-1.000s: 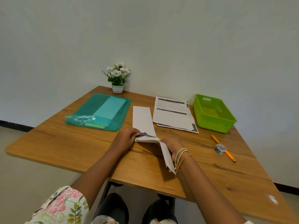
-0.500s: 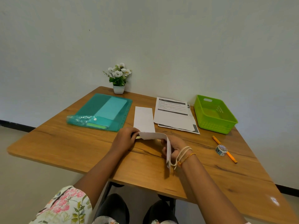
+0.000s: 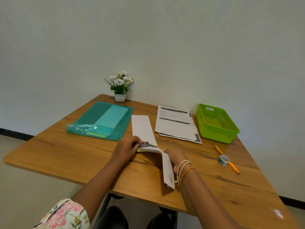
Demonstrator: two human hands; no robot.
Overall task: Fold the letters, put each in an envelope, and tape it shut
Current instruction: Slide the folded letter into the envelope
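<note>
The letter is bent mid-fold, its long axis running from the left hand toward the right hand. Both hands are closed on its ends, just above the surface, with the envelope lying just beyond.

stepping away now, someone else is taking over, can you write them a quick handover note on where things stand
Left hand pins the far end of the letter against the envelope. Right hand holds the near end, raised off the table; the fold is only partly made.
More letters are stacked beside the green basket. Tape roll sits on the orange pen, to the right.
Nothing is in an envelope or taped yet; the basket is empty.
Left: finish folding, insert, tape, then the rest of the stack.
</note>
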